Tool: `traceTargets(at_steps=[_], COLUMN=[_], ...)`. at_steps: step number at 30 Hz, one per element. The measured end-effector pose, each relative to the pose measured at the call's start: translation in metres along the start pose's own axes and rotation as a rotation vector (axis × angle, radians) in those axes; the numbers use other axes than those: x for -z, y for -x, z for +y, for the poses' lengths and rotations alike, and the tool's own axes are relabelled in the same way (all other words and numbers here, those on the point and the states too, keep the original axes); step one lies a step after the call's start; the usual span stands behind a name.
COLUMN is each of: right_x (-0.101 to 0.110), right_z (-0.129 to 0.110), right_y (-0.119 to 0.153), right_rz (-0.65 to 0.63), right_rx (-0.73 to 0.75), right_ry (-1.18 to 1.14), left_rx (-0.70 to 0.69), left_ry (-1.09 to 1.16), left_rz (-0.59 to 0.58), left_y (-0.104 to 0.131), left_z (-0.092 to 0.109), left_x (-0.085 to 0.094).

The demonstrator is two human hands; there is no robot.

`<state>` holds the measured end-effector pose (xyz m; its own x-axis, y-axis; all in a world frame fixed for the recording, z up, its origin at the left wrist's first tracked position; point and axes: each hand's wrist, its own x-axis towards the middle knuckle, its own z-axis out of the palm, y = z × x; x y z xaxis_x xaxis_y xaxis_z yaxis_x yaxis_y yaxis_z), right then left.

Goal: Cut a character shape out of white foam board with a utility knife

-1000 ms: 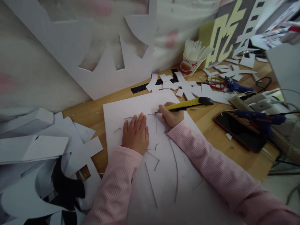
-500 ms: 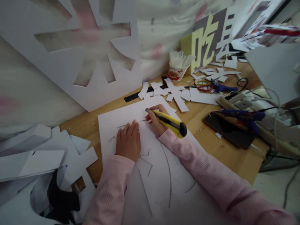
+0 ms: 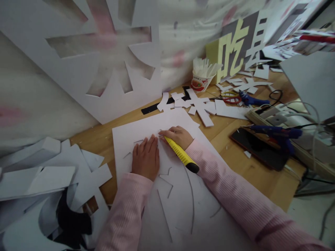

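Note:
A white foam board (image 3: pixel 146 216) lies on the wooden table, marked with several dark cut lines. My left hand (image 3: pixel 146 157) rests flat on it, fingers stretched out and pointing away from me. Just to its right, my right hand (image 3: pixel 181 137) grips a yellow utility knife (image 3: pixel 180 150) with a black end. The knife slants, its black end toward me and its tip down at the board close to my left fingertips. Its blade is mostly hidden by my right fingers.
White cut-outs (image 3: pixel 200 106) lie behind the board; more scraps (image 3: pixel 86 174) pile up at left. A paper cup (image 3: pixel 201 81) stands at the back. On the right are scissors (image 3: pixel 231 97), a phone (image 3: pixel 259 148), a blue glue gun (image 3: pixel 277 131) and a power strip (image 3: pixel 285 115).
My right hand has come slightly toward me and brought the raised knife tip down to the board. My left hand stays flat in place. The view has shifted slightly.

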<state>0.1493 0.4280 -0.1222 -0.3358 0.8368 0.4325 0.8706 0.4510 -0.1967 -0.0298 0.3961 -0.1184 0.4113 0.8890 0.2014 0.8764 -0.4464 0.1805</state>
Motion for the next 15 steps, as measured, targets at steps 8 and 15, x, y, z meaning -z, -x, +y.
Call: traceTargets(at_steps=[8,15], right_x=[0.026,0.037], right_z=[-0.023,-0.029], right_y=[0.008,0.008], right_rz=[0.266,0.464], right_rx=[-0.308,-0.625], right_ry=[-0.51,-0.718], left_rx=[-0.008,-0.007], left_ry=[0.024,0.003], left_rz=[-0.036,-0.04], left_y=[0.0,0.0], left_z=[0.001,0.001], left_x=[0.005,0.005])
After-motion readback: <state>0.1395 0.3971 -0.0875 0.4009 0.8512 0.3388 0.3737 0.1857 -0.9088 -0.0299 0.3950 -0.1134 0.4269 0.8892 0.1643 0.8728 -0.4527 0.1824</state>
